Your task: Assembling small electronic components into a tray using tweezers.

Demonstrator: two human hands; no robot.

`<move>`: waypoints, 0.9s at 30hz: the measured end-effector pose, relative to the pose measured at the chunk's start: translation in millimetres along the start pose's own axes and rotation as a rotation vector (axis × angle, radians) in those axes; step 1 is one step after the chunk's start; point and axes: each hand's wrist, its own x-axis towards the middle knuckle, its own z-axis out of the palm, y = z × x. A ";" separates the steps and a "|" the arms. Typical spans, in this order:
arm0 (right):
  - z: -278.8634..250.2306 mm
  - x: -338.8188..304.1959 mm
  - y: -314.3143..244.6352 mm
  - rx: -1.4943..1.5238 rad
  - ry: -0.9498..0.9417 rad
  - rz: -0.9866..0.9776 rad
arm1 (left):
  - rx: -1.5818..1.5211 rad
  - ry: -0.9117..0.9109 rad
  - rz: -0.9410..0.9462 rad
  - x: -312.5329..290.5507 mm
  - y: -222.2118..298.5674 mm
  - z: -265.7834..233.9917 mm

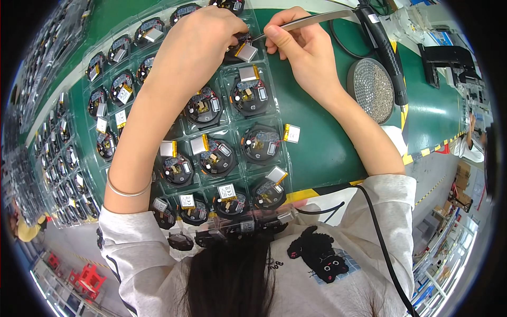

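Note:
My right hand (306,53) pinches a pair of metal tweezers (317,19), whose tip points left at a round black watch housing near the tray's far right. A silver pouch battery (246,52) with yellow tape lies on that housing. Curled fingers of my left hand (203,39) close in at the same housing from the left; what they grip is hidden behind the hand. The clear plastic tray (285,153) holds several more such housings, among them one (251,98) just nearer to me, with circuit boards showing and small batteries attached.
A round dish of metallic grains (376,87) stands right of my right forearm, beside a black tool handle (388,58). More loaded trays (58,153) lie at the left. Yellow-black tape (422,153) edges the green table. A black cable (380,238) hangs across my right side.

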 end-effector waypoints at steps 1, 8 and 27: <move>0.1 -0.2 -0.1 0.000 0.000 0.000 | 0.032 -0.020 0.012 0.1 -0.9 0.5; -0.7 -0.3 -0.6 -0.004 0.010 0.001 | 0.060 -0.006 0.106 0.1 -2.6 -1.5; 1.6 -1.6 -15.3 0.096 0.084 0.065 | -0.022 0.087 0.069 -2.3 -1.7 5.0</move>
